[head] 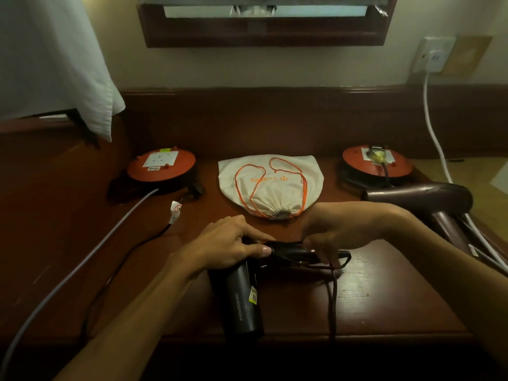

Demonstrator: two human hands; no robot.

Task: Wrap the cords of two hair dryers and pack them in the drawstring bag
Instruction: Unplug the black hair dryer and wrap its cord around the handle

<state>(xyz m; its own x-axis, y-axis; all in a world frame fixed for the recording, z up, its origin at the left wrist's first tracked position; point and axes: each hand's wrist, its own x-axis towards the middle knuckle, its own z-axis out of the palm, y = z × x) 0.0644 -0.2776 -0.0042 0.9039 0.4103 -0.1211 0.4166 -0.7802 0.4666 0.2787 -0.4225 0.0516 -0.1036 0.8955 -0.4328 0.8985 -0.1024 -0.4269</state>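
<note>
Black dryer (pixel 242 295) gripped by left hand (pixel 231 243), cord (pixel 332 287) pinched by right hand (pixel 338 232)

Drawstring bag (pixel 270 182) center of desk (pixel 384 292); one hair dryer (pixel 242 295) before it, second dryer (pixel 428 199) right.
</note>
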